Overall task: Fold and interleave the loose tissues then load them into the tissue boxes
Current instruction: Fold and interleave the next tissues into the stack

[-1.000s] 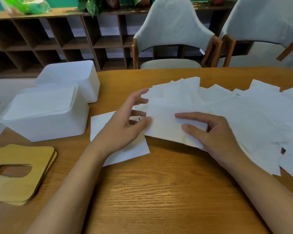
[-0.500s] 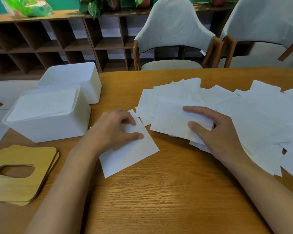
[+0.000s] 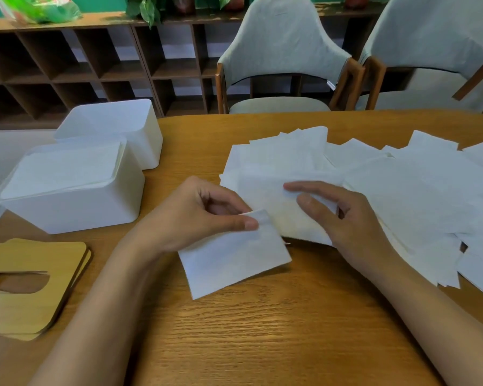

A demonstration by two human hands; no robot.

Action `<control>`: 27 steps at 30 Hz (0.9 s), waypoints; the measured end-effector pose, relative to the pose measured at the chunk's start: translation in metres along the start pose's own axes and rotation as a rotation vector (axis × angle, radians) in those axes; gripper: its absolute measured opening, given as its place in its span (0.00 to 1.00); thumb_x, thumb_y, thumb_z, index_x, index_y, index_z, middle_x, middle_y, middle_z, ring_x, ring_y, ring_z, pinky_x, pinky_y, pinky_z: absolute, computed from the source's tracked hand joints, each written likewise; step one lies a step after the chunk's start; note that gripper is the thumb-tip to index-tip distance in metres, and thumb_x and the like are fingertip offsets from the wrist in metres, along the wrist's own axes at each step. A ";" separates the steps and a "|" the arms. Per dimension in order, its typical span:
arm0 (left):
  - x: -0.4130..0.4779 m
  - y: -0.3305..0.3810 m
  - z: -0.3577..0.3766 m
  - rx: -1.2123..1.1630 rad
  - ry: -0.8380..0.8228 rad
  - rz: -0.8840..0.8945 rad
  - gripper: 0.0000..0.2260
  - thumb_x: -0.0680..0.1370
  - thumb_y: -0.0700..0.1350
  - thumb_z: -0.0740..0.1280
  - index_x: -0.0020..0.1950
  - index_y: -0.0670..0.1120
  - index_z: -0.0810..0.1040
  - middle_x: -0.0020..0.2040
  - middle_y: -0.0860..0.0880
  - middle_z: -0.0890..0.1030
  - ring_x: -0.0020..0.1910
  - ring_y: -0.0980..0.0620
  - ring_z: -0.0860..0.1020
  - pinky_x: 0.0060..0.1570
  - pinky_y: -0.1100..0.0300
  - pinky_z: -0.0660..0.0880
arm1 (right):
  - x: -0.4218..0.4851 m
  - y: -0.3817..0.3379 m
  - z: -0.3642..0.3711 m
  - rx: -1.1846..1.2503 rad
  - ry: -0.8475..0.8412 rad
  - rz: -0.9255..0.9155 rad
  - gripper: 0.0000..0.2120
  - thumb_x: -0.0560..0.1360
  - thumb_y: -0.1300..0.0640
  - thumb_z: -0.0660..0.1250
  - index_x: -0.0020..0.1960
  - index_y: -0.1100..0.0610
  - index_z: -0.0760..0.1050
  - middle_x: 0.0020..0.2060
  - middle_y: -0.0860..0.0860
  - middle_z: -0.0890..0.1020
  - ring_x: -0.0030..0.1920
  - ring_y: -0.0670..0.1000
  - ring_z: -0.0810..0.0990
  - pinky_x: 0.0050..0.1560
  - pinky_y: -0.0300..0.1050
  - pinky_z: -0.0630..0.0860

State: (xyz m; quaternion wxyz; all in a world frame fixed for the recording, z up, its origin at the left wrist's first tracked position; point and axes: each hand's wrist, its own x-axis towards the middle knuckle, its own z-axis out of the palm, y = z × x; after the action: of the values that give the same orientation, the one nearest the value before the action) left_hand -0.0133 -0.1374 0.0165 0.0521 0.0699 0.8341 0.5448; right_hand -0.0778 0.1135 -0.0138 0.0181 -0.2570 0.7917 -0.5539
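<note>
A folded white tissue [image 3: 234,260] lies on the wooden table [image 3: 262,330] in front of me. My left hand [image 3: 198,215] pinches its upper corner between thumb and fingers, lifting that corner. My right hand [image 3: 343,218] holds a second tissue [image 3: 279,196] by its near edge, thumb on top, raised just above the pile. Several loose tissues [image 3: 416,185] spread across the right half of the table. Two white tissue boxes stand at the left: the near box [image 3: 67,207] is filled with tissues, the far box [image 3: 140,135] behind it looks empty.
Two stacked wooden lids [image 3: 31,288] with an oval slot lie at the left front edge. Two grey chairs [image 3: 285,51] stand behind the table, and a dark shelf unit [image 3: 67,65] runs along the back wall.
My left hand has gone from pressing the folded tissue flat to pinching and lifting its upper corner. My right hand has drawn its tissue leftward, toward the folded one.
</note>
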 end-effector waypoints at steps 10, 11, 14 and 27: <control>0.003 0.004 0.011 0.100 0.168 0.073 0.16 0.72 0.51 0.78 0.59 0.55 0.85 0.45 0.51 0.87 0.43 0.46 0.85 0.45 0.49 0.82 | -0.003 -0.001 0.013 -0.071 -0.018 0.119 0.08 0.67 0.37 0.68 0.44 0.36 0.79 0.44 0.16 0.73 0.53 0.21 0.68 0.46 0.20 0.66; 0.003 0.003 0.009 0.111 0.171 0.070 0.17 0.72 0.50 0.78 0.60 0.55 0.84 0.45 0.52 0.87 0.44 0.47 0.85 0.48 0.47 0.83 | -0.003 -0.001 0.013 -0.061 -0.042 0.127 0.09 0.67 0.36 0.68 0.45 0.36 0.79 0.45 0.16 0.73 0.53 0.21 0.68 0.46 0.19 0.67; 0.002 0.005 0.009 0.173 0.180 0.092 0.19 0.71 0.53 0.77 0.61 0.57 0.83 0.45 0.55 0.88 0.47 0.52 0.85 0.54 0.51 0.81 | -0.004 -0.004 0.014 -0.052 -0.154 0.103 0.18 0.70 0.33 0.72 0.58 0.30 0.76 0.54 0.19 0.71 0.57 0.25 0.69 0.50 0.22 0.72; 0.009 0.001 0.032 0.270 0.233 0.179 0.17 0.73 0.52 0.79 0.60 0.55 0.84 0.43 0.57 0.86 0.45 0.52 0.83 0.53 0.56 0.78 | -0.008 -0.004 0.020 -0.079 -0.228 0.052 0.37 0.71 0.36 0.68 0.73 0.25 0.53 0.72 0.25 0.58 0.71 0.39 0.65 0.73 0.54 0.70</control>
State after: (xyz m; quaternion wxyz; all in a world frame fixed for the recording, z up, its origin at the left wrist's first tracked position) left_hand -0.0167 -0.1068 0.0043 -0.1034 0.0864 0.8904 0.4348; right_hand -0.0626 0.0981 -0.0198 0.1123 -0.2982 0.8121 -0.4887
